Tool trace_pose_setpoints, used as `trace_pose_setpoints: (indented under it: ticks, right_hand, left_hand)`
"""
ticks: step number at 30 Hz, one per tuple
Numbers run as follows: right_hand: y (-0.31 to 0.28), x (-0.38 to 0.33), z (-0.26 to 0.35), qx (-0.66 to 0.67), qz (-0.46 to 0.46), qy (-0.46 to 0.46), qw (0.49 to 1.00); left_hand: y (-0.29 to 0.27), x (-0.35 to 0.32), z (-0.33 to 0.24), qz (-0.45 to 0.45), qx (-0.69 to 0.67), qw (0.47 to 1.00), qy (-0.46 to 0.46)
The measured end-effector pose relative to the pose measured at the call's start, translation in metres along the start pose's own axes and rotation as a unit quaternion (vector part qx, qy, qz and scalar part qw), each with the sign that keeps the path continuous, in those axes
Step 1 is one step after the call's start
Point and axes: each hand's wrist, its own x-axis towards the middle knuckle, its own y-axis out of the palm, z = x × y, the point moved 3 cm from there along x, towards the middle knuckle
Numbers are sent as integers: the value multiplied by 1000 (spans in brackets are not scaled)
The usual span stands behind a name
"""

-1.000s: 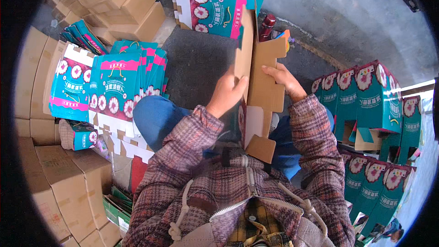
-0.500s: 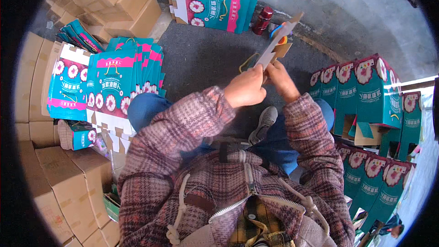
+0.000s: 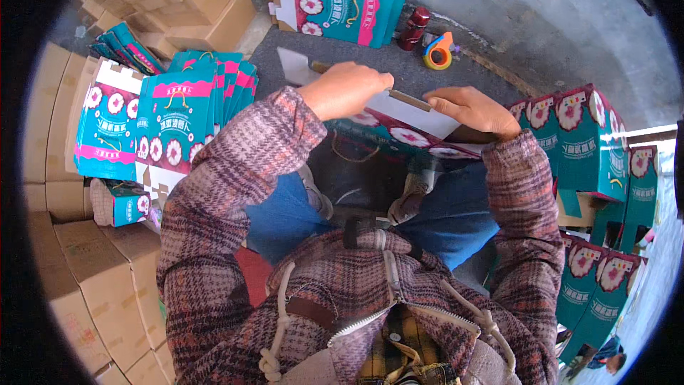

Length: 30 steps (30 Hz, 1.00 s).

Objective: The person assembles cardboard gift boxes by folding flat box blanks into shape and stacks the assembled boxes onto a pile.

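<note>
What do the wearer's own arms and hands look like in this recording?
Both are covered by long plaid sleeves in muted purple, pinkish and dark tones, the fabric thick and woolly-looking. The left hand and right hand are bare, ungloved.

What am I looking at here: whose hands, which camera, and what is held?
No machine here: these are a person's bare left hand and right hand, seen from above by a wide fisheye camera worn on the head. Both hands grasp the upper edge of a teal, maroon and white printed cardboard box. Beyond it, on the dark grey floor, are a dark red cylindrical bottle and an orange and blue tape dispenser. Flat teal and pink cardboard cartons lie at left.
</note>
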Motion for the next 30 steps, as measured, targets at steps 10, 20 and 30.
trace_pose_setpoints:
  ticks: [10, 20, 30]
  right_hand:
    - [19, 61, 26, -40, 103, 84, 990]
    - [60, 80, -15, 293, -27, 184, 938]
    - [88, 80, -15, 314, -82, 146, 935]
  left_hand:
    - [-18, -2, 32, -82, 184, 977, 68]
    - [95, -34, -12, -271, -316, 893, -170]
    - [109, -34, -35, -319, -184, 904, -219]
